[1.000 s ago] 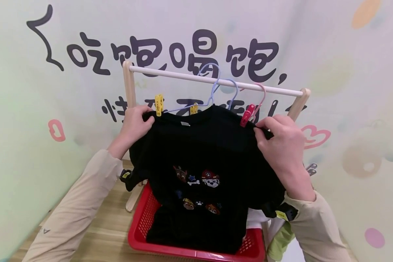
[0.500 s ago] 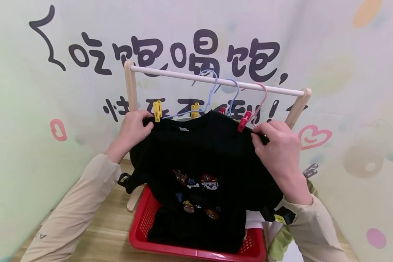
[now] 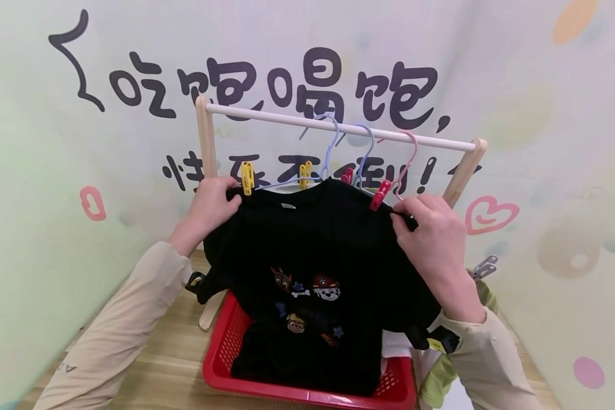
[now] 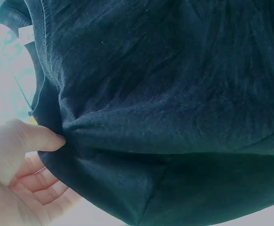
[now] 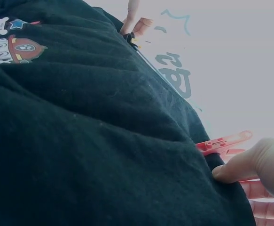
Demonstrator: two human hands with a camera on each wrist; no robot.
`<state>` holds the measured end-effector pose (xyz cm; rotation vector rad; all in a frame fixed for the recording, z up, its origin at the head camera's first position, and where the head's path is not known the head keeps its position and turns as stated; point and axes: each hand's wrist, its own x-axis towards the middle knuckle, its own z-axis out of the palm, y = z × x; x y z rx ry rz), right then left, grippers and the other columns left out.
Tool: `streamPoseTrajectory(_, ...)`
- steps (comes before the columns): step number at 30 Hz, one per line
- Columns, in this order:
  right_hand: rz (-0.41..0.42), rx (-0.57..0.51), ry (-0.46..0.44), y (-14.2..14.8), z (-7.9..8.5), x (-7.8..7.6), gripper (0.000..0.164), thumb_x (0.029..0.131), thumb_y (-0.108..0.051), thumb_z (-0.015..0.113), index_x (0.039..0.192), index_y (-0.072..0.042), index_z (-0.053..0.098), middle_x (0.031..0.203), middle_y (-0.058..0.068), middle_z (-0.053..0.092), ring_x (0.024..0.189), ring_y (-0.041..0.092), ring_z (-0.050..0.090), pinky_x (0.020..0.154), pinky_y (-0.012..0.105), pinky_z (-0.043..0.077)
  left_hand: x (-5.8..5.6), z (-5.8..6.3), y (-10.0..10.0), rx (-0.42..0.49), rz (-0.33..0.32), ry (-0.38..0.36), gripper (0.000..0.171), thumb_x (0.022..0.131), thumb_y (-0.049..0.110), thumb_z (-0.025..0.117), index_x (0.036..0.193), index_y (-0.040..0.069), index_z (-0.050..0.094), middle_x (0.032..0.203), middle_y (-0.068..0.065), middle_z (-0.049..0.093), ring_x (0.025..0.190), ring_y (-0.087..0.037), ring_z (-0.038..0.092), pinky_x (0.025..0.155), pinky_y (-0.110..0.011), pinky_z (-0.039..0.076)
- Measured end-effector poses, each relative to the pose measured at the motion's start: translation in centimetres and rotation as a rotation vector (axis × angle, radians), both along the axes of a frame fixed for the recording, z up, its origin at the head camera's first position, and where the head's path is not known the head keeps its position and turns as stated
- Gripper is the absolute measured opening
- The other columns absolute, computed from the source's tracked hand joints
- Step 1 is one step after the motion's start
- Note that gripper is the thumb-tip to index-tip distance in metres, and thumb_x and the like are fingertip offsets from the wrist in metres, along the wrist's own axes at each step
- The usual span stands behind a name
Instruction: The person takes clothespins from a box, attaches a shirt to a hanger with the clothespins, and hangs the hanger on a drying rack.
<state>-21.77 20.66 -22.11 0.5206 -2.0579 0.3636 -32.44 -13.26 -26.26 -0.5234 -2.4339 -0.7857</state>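
Note:
A black T-shirt point(image 3: 307, 239) with cartoon dog faces on its front hangs on a blue hanger point(image 3: 327, 154) hooked over the white rail point(image 3: 287, 119). My left hand point(image 3: 212, 205) pinches the shirt at its left shoulder, thumb in front in the left wrist view. My right hand point(image 3: 435, 239) pinches the other shoulder between thumb and fingers. Beside the left hand a yellow clothespin point(image 3: 247, 178) clips the shoulder; a red clothespin point(image 3: 380, 195) clips it near the right hand. The hanger's shoulders are mostly hidden by the cloth.
Behind it hang another blue hanger point(image 3: 367, 154) and a pink hanger point(image 3: 412, 156), with another yellow clothespin point(image 3: 305, 173) there. A red basket point(image 3: 217, 353) holding clothes stands under the shirt on the wooden table point(image 3: 169, 364). Green cloth point(image 3: 437, 382) lies at right.
Both hands have lowered slightly with the shirt, and the blue hanger's hook has come down onto the rail. The right hand has shifted a little to the left.

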Motion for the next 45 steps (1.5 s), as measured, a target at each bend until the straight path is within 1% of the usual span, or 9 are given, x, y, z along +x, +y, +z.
streamPoseTrajectory(10,-0.025,0.012,-0.002,0.1,-0.6,-0.3,0.008,0.076,-0.001,0.074,0.082,0.001,0.069,0.076,0.015,0.064,0.074,0.03,0.055,0.06,0.04,0.047,-0.1,-0.1,0.4,-0.053,0.014,-0.06,0.02,0.084,-0.001,0.054,0.1,-0.011,0.063,0.1,-0.028,0.064,0.094,-0.04,0.06,0.086,-0.05,0.047)
streamPoseTrajectory(18,-0.015,0.0,0.001,0.2,-1.0,-0.4,0.01,0.076,0.0,0.074,0.084,0.0,0.069,0.079,0.015,0.065,0.077,0.03,0.053,0.063,0.041,0.046,-0.5,-0.2,1.0,-0.098,0.057,-0.099,0.028,0.084,-0.001,0.052,0.108,-0.011,0.059,0.108,-0.028,0.062,0.101,-0.04,0.058,0.088,-0.049,0.046)
streamPoseTrajectory(23,0.01,-0.009,0.063,0.4,-1.4,0.0,0.014,0.075,0.002,0.074,0.087,0.001,0.068,0.081,0.016,0.063,0.079,0.033,0.051,0.066,0.042,0.045,-0.5,-0.6,1.6,-0.058,0.07,-0.127,0.033,0.086,0.001,0.052,0.116,-0.011,0.053,0.116,-0.029,0.057,0.109,-0.042,0.051,0.094,-0.05,0.041)
streamPoseTrajectory(26,0.037,-0.038,0.107,0.3,-1.8,0.6,0.016,0.075,0.003,0.073,0.09,0.002,0.068,0.084,0.017,0.063,0.079,0.034,0.051,0.068,0.042,0.044,-0.3,-0.9,1.7,0.003,0.067,-0.087,0.032,0.087,0.001,0.053,0.116,-0.011,0.052,0.113,-0.029,0.057,0.106,-0.042,0.051,0.093,-0.05,0.041)
streamPoseTrajectory(28,0.059,-0.064,0.13,0.2,-2.1,1.1,0.015,0.075,0.003,0.072,0.089,0.003,0.068,0.084,0.017,0.063,0.08,0.034,0.052,0.069,0.042,0.043,-0.1,-1.2,1.8,0.055,0.048,-0.039,0.029,0.086,0.0,0.054,0.113,-0.011,0.054,0.108,-0.028,0.058,0.102,-0.04,0.053,0.091,-0.049,0.042)
streamPoseTrajectory(33,0.115,-0.126,0.183,-0.3,-3.1,2.1,0.011,0.074,0.007,0.07,0.084,0.002,0.069,0.08,0.017,0.065,0.074,0.034,0.052,0.068,0.039,0.04,1.1,-1.8,2.6,0.161,-0.026,0.066,0.016,0.086,-0.002,0.055,0.098,-0.011,0.061,0.091,-0.024,0.064,0.085,-0.035,0.06,0.08,-0.044,0.048)
streamPoseTrajectory(37,0.145,-0.122,0.197,-0.8,-4.0,2.8,0.011,0.073,0.007,0.071,0.082,0.002,0.069,0.078,0.015,0.065,0.071,0.031,0.051,0.066,0.036,0.039,2.8,-2.5,3.7,0.178,-0.061,0.106,0.011,0.085,-0.003,0.056,0.09,-0.008,0.065,0.083,-0.02,0.065,0.076,-0.03,0.061,0.072,-0.042,0.05)
streamPoseTrajectory(41,0.164,-0.143,0.158,-1.0,-4.7,3.5,0.012,0.072,0.007,0.072,0.082,0.001,0.069,0.078,0.012,0.066,0.074,0.03,0.054,0.072,0.035,0.041,4.3,-3.4,5.0,0.164,-0.086,0.129,0.01,0.084,-0.003,0.058,0.085,-0.006,0.067,0.081,-0.016,0.066,0.072,-0.026,0.061,0.069,-0.039,0.051)
streamPoseTrajectory(45,0.159,-0.171,0.086,-0.9,-5.4,4.2,0.015,0.072,0.007,0.072,0.085,-0.001,0.07,0.08,0.01,0.066,0.078,0.028,0.056,0.077,0.028,0.042,5.7,-4.1,5.8,0.167,-0.121,0.123,0.009,0.083,-0.004,0.06,0.083,-0.005,0.069,0.079,-0.013,0.066,0.071,-0.022,0.06,0.067,-0.036,0.052)
